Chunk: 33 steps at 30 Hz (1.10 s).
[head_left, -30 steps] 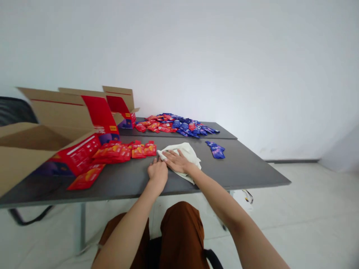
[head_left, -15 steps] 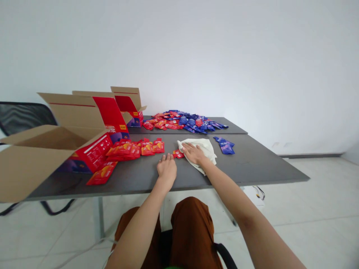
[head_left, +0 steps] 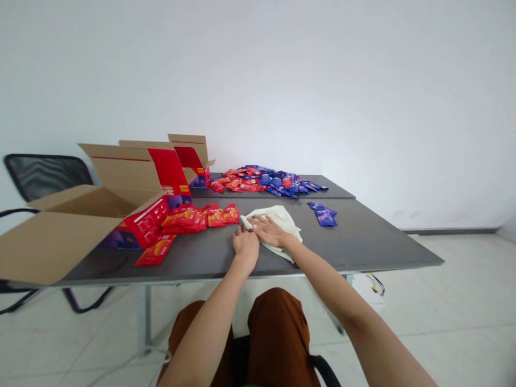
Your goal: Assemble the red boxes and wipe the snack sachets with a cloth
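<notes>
The cloth [head_left: 284, 216] — off-white, rumpled — lies on the table [head_left: 355, 236] under my flat right hand [head_left: 268, 231], fingers apart; whether my left hand [head_left: 246, 246], by its left corner, grips it, I can't tell.

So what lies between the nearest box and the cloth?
In the head view, red packets lie there, and the left hand is at the edge of the cloth.

A dark table [head_left: 363, 242] bears open boxes [head_left: 147, 223], red packets [head_left: 186, 218], blue packets [head_left: 324, 216], a pale cloth [head_left: 285, 219].
</notes>
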{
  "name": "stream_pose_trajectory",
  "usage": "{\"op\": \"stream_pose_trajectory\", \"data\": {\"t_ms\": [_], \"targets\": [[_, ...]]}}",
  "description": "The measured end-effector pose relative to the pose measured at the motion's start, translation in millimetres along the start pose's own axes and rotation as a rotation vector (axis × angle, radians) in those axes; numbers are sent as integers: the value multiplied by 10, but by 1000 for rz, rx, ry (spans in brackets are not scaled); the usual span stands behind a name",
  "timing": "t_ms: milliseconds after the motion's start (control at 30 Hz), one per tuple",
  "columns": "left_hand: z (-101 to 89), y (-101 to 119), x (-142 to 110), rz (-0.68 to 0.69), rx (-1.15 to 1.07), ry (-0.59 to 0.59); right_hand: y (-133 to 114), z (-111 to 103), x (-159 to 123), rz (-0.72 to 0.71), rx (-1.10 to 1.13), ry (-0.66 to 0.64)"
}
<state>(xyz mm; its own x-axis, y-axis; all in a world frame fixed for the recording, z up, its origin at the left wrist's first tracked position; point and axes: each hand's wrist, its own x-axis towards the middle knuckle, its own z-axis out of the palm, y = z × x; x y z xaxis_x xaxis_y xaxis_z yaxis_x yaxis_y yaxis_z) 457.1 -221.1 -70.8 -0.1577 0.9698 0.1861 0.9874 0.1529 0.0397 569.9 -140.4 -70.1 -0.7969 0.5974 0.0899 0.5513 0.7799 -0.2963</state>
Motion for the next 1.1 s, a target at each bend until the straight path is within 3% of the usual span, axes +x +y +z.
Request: {"op": "stream_pose_trajectory", "data": {"t_ms": [133, 300, 433, 533, 667, 867, 1100], "targets": [[26, -17, 2, 23, -2, 11, 114, 37, 69, 82, -87, 55], [69, -52, 30, 6, 7, -55, 388, 10, 90, 255, -123, 138], [81, -61, 50, 11, -3, -65, 576, -32, 43, 364, -126, 135], [62, -56, 52, 20, -16, -47, 599, -34, 11, 336, -125, 90], [29, -45, 34, 0, -31, -44, 372, -47, -43, 274, -84, 58], [45, -88, -22, 69, -37, -9, 42, -88, -27, -49, 109, -138], [28, -84, -1, 53, -20, -62, 351, -32, 118, 2, 50, -56]]}}
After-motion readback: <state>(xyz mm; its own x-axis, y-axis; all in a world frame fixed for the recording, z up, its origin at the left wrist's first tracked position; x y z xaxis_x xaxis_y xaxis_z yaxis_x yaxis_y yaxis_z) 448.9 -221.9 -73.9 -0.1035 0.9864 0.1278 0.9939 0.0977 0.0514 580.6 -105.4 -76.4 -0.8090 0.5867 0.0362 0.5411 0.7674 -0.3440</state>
